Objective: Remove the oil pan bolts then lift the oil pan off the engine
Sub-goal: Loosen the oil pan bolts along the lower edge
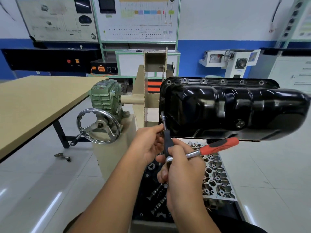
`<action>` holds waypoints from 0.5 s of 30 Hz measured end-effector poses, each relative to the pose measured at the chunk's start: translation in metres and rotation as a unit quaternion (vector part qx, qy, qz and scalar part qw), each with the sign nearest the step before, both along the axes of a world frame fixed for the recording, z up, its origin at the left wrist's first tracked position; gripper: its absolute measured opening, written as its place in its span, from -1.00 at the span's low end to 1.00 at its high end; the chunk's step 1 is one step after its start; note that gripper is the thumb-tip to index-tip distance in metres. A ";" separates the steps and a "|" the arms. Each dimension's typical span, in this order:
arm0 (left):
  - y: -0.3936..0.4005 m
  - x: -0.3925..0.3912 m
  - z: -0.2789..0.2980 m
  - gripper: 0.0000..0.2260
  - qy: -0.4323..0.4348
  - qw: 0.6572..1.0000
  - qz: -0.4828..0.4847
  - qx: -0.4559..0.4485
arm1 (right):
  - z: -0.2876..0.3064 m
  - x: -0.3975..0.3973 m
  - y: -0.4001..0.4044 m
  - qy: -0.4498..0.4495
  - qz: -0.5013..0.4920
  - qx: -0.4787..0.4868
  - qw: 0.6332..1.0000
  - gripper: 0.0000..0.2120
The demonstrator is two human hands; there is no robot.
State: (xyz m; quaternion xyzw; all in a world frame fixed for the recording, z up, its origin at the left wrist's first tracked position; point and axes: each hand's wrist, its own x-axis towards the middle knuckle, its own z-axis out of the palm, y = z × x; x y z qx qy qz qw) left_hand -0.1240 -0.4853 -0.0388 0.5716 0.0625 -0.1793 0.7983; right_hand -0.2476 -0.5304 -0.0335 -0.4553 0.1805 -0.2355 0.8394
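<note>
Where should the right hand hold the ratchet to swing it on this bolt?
Probably the red grip at the far end, taken from the right: it sticks out sideways, free below the oil pan. The right hand now holds the ratchet by its head.

Walls: we see white above, a blue band point(218, 52) below.
Floor: we stand on pale glossy tiles point(42, 182).
Furniture: a wooden-topped table point(33, 101) at left; display boards point(138, 19) behind; white cabinet point(292, 71) right.
</note>
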 end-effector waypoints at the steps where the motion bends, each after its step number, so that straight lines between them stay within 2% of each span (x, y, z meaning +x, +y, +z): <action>1: 0.000 -0.001 0.000 -0.81 0.014 1.000 -0.006 -0.008 | 0.000 0.000 0.003 0.001 -0.002 -0.003 1.000 -0.67; 5: 0.001 -0.005 0.002 -0.75 0.037 0.999 -0.026 -0.024 | -0.002 -0.002 0.012 0.007 -0.015 -0.006 1.000 -0.68; 10: 0.000 -0.006 0.004 -0.72 0.023 1.000 -0.018 -0.006 | -0.003 -0.005 0.017 -0.001 -0.005 -0.013 1.000 -0.72; 15: -0.003 -0.007 0.005 -0.73 0.003 1.000 0.003 0.022 | 0.000 -0.007 0.015 -0.005 0.006 -0.003 1.000 -0.67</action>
